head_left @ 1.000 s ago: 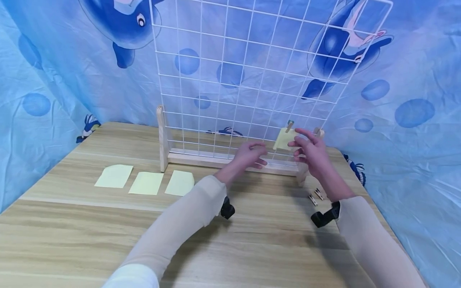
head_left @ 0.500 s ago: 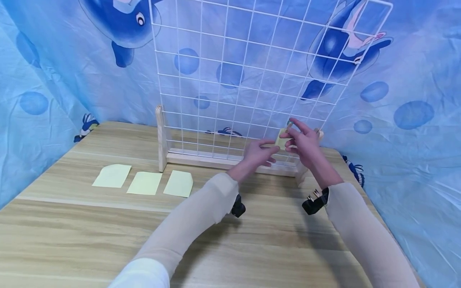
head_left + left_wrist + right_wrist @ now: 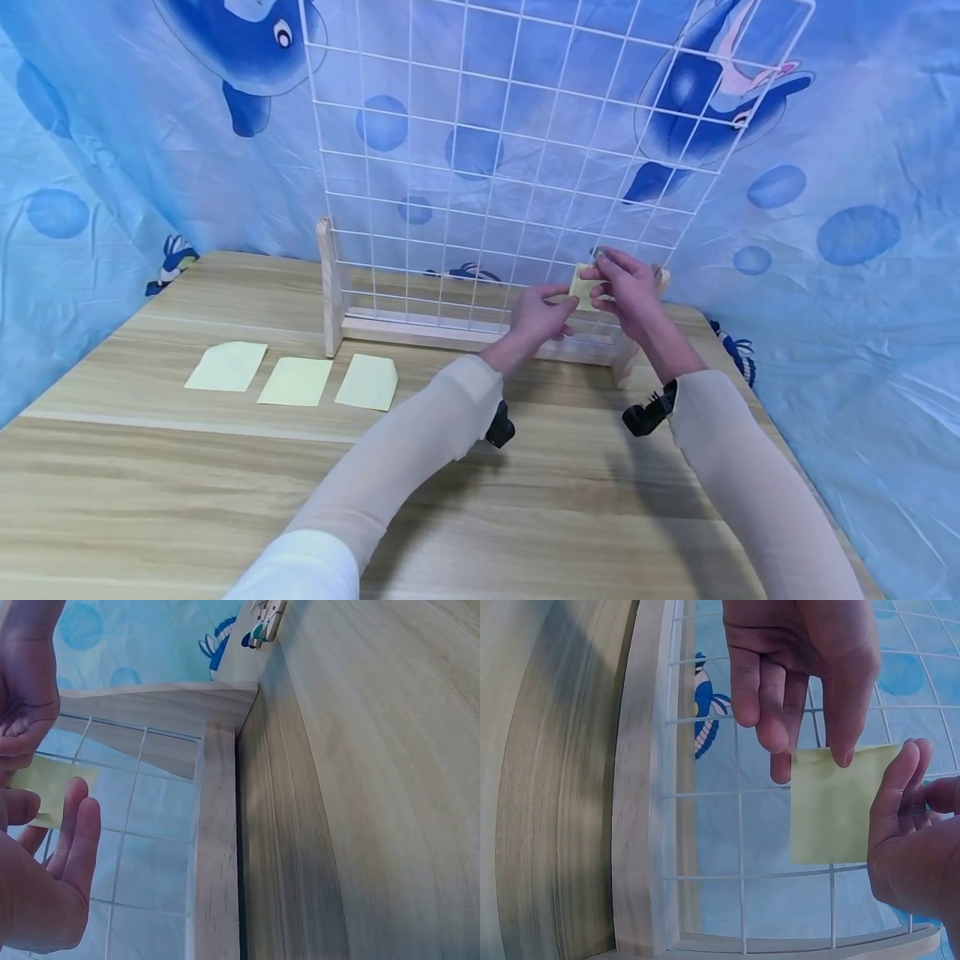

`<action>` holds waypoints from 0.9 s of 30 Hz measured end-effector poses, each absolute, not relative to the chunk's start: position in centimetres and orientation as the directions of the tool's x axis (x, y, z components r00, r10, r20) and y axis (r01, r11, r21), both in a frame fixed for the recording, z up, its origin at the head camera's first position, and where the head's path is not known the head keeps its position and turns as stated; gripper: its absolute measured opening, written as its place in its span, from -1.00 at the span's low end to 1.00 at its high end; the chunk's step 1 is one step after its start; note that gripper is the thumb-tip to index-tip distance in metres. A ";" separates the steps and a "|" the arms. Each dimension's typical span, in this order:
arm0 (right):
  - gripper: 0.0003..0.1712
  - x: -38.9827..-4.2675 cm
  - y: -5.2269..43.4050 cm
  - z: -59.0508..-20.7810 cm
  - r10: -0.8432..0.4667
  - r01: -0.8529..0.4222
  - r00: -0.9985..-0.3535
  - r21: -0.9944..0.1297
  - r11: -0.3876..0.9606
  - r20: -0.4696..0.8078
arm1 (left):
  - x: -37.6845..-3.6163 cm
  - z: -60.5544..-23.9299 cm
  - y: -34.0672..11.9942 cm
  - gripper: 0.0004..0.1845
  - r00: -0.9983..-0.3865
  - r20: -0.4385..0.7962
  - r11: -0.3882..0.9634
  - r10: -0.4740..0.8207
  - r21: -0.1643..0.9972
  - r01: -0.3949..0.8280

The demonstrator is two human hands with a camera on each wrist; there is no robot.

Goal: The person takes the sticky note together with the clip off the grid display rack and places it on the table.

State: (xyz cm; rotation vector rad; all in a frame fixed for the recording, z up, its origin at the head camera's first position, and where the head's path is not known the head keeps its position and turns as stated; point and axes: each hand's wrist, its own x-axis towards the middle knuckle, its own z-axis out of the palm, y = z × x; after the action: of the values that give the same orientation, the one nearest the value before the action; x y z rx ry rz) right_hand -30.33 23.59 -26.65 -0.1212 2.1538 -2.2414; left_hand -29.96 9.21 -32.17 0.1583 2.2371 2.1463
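A pale yellow sticky note point(image 3: 582, 287) hangs against the lower right of a white wire grid point(image 3: 741, 878). My left hand point(image 3: 538, 315) pinches the note's left edge, thumb in front and fingers behind, as the right wrist view shows. At the note's top, my right hand point(image 3: 628, 287) pinches a small clothespin with a teal end point(image 3: 597, 255), mostly covered by the fingers. The note lies flat and nearly square in the right wrist view, with wires running behind it.
A wooden stand point(image 3: 465, 332) holds the grid upright on the wood-grain table point(image 3: 525, 517). Three yellow notes lie at left: a left one point(image 3: 227, 367), a middle one point(image 3: 296, 382) and a right one point(image 3: 367, 382). Loose clothespins point(image 3: 264, 622) lie beyond the stand's right end.
Both hands have closed in on the note. My left hand moved right to take its left edge, and my right hand moved up and left onto the clothespin at its top.
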 end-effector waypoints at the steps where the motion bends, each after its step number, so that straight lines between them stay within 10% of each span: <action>1: -0.34 -30.4 23.6 -26.6 -0.077 -0.033 -0.996 -0.999 -0.040 0.036 | -29.9 -32.1 9.2 -0.60 -0.994 0.046 0.042 0.099 0.998 0.050; 27: -0.44 -30.5 23.0 -26.3 0.006 -0.027 -1.000 -0.986 -0.166 0.027 | -29.3 -32.1 8.6 -0.61 -0.993 0.043 0.124 0.107 0.991 0.056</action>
State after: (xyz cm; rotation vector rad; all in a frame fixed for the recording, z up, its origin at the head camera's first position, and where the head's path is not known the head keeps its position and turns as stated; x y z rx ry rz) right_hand -30.47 23.03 -26.30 -0.0258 2.0429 -2.4151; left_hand -29.32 8.62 -32.07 0.1691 2.3263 2.0471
